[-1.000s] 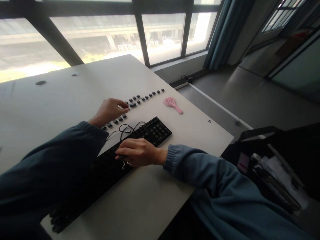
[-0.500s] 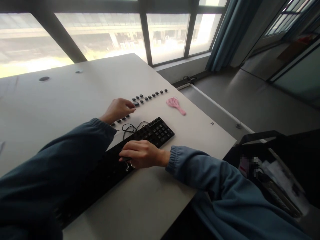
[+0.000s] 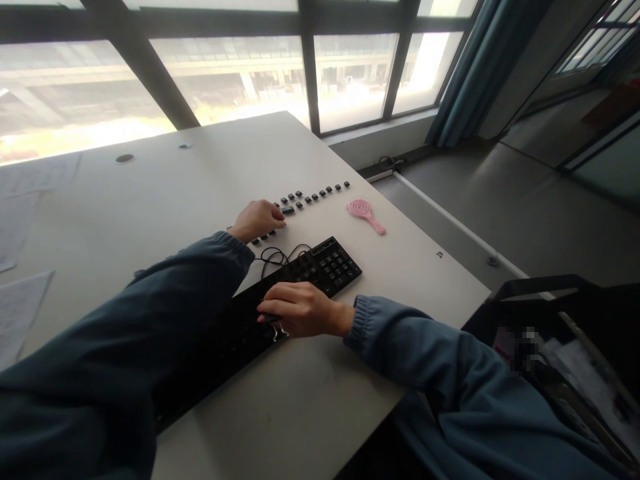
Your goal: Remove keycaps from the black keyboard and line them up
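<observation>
Beyond the keyboard, my left hand [image 3: 260,220] hovers low over the table with its thumb and fingers pinched together. Whatever they hold is too small to make out. Loose black keycaps [image 3: 323,193] lie in rows around and beyond its fingertips, a wider keycap [image 3: 288,210] closest. My right hand [image 3: 303,309] is closed above the black keyboard [image 3: 235,340], gripping a keycap puller [image 3: 278,329] whose bent silver wires stick out below the fingers. The number pad end of the keyboard shows; my left sleeve covers much of the other end. A black cable [image 3: 274,256] lies coiled behind the keyboard.
A pink hairbrush [image 3: 367,215] rests to the right of the keycaps. Paper sheets [image 3: 23,307] are at the table's left. A small dark item [image 3: 439,254] sits by the right edge. Below that edge stands a black container [image 3: 550,287] with papers and other items.
The whole view has shifted, so the table and hands appear farther right and more paper shows at left. Both hands keep nearly the same pose over the same spots.
</observation>
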Demonstrator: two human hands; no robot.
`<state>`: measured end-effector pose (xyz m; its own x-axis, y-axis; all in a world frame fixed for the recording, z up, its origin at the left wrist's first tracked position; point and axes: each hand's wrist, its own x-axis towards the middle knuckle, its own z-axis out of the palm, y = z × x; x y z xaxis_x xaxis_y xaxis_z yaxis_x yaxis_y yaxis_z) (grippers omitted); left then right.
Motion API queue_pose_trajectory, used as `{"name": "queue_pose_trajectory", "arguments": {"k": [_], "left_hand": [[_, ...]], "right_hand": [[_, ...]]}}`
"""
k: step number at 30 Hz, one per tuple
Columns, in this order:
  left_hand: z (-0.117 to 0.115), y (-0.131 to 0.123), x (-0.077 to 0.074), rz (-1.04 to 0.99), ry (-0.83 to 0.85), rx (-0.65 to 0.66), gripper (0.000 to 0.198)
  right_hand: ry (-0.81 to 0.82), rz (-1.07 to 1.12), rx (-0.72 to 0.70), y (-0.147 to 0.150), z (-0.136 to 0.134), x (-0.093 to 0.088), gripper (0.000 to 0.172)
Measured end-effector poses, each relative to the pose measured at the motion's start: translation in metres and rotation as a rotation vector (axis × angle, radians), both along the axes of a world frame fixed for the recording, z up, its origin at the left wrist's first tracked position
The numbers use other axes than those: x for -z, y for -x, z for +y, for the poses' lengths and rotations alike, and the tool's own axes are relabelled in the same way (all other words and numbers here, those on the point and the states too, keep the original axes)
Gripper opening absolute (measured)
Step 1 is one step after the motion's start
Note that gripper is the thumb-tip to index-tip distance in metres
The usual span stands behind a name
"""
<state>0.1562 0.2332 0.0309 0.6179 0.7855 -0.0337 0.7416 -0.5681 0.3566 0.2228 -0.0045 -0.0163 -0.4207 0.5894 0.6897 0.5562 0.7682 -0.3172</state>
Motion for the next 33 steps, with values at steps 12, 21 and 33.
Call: {"name": "queue_pose_trajectory", "arguments": {"k": [12, 21, 33], "left_hand": [[-0.013, 0.02, -0.035, -0.007, -0.051, 0.041, 0.031], [-0.133, 0.156, -0.077, 0.044, -0.065, -0.018, 0.035], [-0.282, 0.172, 0.028, -0.214, -0.156, 0.086, 0.034]], "right_hand": [[0.069, 0.113, -0.008, -0.003, -0.001, -0.008, 0.011], [0.521, 0.681, 0.12, -0.029, 0.022, -0.025, 0.03], [0.784, 0.266, -0.061, -0.044, 0.036, -0.025, 0.02]]}}
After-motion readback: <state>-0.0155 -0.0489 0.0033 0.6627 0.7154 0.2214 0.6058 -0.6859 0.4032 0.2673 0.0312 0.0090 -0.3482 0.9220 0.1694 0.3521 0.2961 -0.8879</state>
